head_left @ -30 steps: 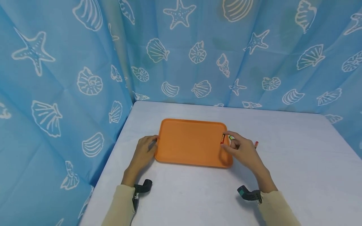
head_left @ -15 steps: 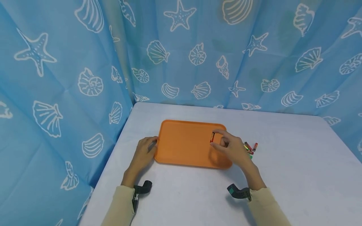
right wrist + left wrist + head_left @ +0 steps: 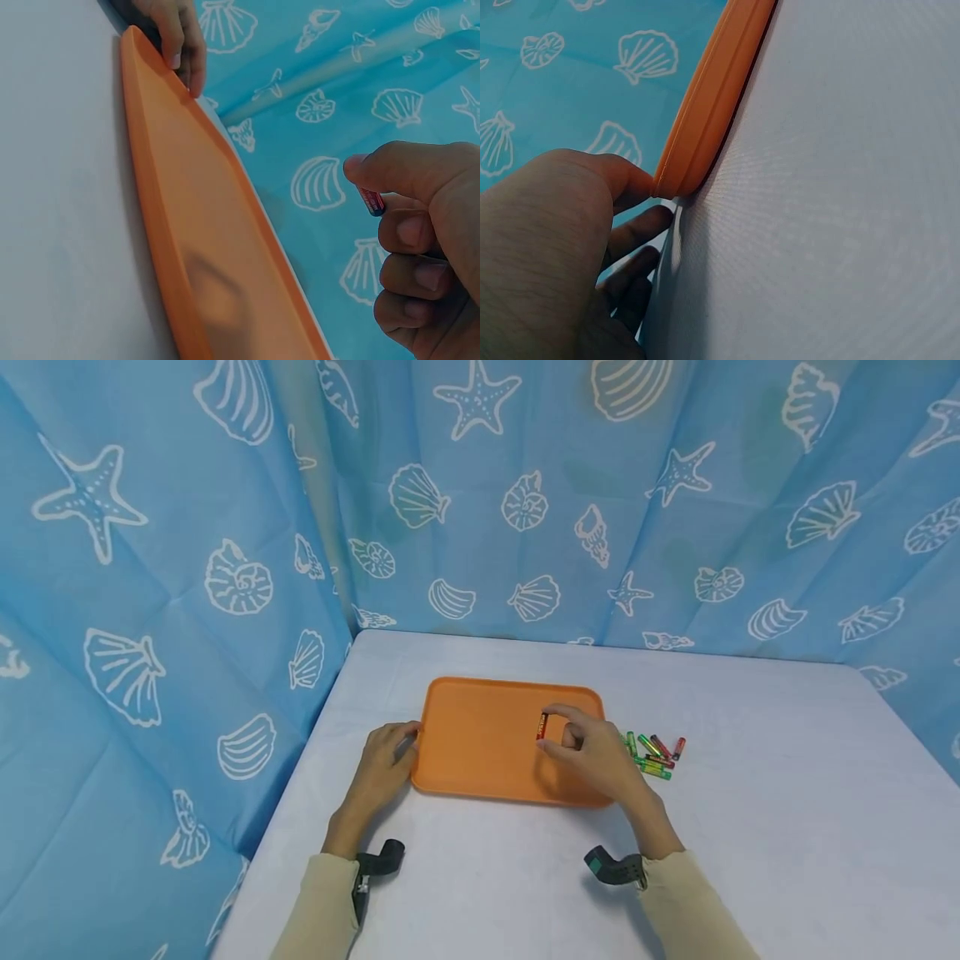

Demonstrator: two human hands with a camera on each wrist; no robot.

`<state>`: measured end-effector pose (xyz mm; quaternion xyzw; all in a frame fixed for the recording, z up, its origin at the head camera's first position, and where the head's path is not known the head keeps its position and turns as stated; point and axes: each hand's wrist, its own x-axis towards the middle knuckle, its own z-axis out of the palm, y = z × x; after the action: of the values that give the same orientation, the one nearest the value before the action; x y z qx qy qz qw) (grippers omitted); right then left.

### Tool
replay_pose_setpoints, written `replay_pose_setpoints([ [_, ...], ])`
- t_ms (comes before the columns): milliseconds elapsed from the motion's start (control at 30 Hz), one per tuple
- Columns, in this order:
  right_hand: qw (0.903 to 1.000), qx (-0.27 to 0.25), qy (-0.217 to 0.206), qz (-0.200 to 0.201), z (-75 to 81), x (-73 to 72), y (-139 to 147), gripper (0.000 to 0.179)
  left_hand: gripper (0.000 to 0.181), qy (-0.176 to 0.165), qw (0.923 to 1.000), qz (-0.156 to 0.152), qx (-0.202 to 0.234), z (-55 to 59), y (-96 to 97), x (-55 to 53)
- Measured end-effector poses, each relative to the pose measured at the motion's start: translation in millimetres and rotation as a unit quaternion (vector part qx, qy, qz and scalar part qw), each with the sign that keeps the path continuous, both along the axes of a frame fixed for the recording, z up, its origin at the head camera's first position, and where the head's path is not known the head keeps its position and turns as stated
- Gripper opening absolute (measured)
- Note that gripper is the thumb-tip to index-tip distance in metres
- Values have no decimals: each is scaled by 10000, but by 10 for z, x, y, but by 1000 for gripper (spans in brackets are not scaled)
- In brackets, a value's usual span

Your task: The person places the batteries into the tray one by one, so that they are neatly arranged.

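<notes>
"What's in the right hand (image 3: 596, 753)?"

"A small red-and-black cylindrical battery (image 3: 542, 726), pinched between thumb and fingertip, held above the shallow orange rectangular tray (image 3: 480, 735)."

"And the left hand (image 3: 381, 767)?"

"Loose, not clenched; it's touching the tray's edge right beside it."

"Those bits past the right hand?"

"A loose cluster of green and red cylindrical batteries (image 3: 656, 764), just to its right on the white table (image 3: 487, 868)."

A small red-and-black battery (image 3: 542, 727) (in the right hand (image 3: 600, 757), by its ends) above a shallow, round-cornered orange tray (image 3: 480, 739).
</notes>
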<state>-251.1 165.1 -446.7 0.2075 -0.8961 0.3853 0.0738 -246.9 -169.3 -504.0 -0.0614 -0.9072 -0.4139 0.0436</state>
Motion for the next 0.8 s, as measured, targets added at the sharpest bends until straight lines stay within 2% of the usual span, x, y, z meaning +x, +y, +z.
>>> replay_pose_setpoints([
  [267,9993,-269,35,259,-24,-32,-228,45,40,27,10000,26,-35,-44,-16,-12],
  [433,9990,-247,-46,375,-11,-53,-381,44,39,85,10000,-9,18,-67,-6,-11],
  [600,9986,-193,-248,422,-14,-85,-494,44,39,107,9999,27,10,-57,7,-6],
  [800,9982,-259,-238,491,-32,-123,-607,44,39,160,9999,5,-52,-32,2,-11],
])
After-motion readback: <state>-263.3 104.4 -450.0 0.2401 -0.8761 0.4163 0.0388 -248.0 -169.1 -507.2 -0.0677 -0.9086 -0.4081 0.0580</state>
